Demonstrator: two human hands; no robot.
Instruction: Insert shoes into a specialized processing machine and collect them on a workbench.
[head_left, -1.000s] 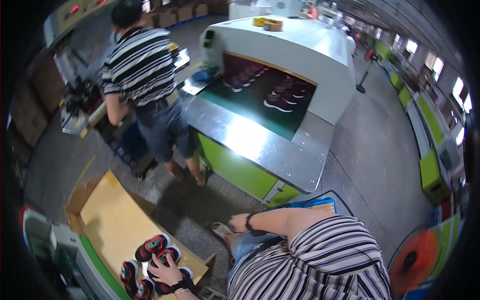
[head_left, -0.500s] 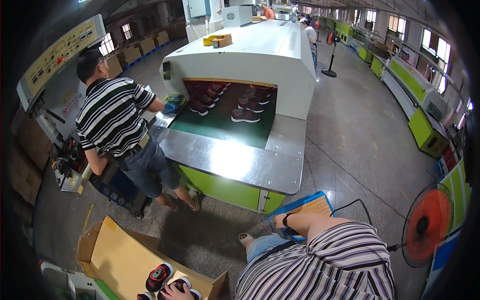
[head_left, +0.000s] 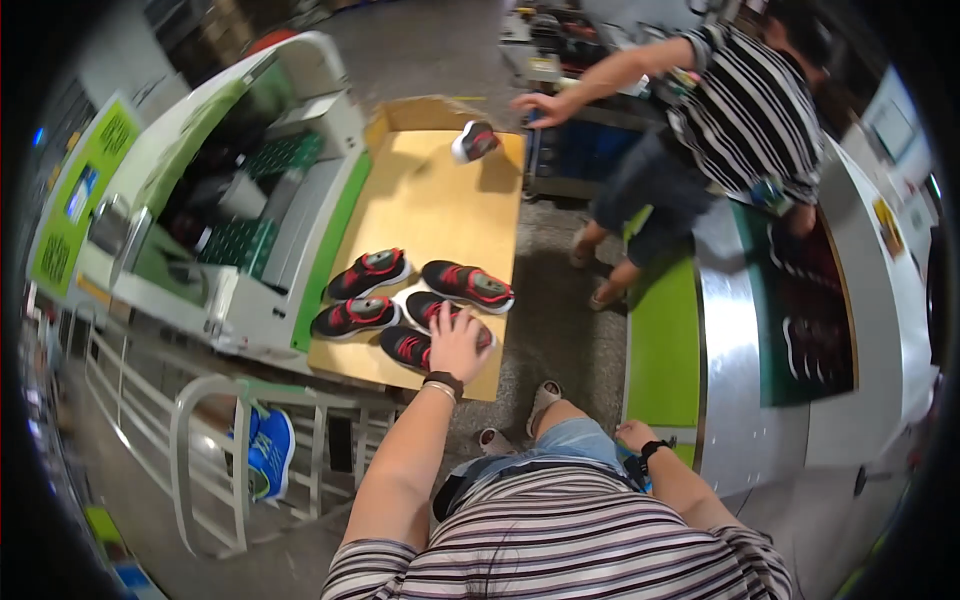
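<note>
tabletop (head_left: 425, 215), pale wood, a cardboard flap (head_left: 425, 113) along its far edge. left hand (head_left: 458, 345), one: fingers spread and slightly bent, laid over a black-and-red shoe (head_left: 421, 305) close to the near right corner; whether it gripped or only rested could not be told. right hand (head_left: 636, 436), one: held low off the tabletop's right edge, beside the thigh, fingers loosely curled, no object seen in it, though the palm was hidden. companion shoes, four, same colours: an upper right shoe (head_left: 465, 282) by the right edge; a lower shoe (head_left: 405, 346) just beside the left hand, toward the near edge; two left-hand shoes (head_left: 357, 317) one beyond the other by the left edge. single blurred shoe (head_left: 475, 142), tilted, near the far right corner; contact with the wood uncertain. a co-worker's hand (head_left: 545, 108), beyond that corner, fingers apart. handling, by estimate: light; upper soft and yielding, pale sole firmer, nothing fragile or notably slippery; best taken across the midfoot with thumb and fingers on opposite sides, or by the heel, clear of the red laces.
</note>
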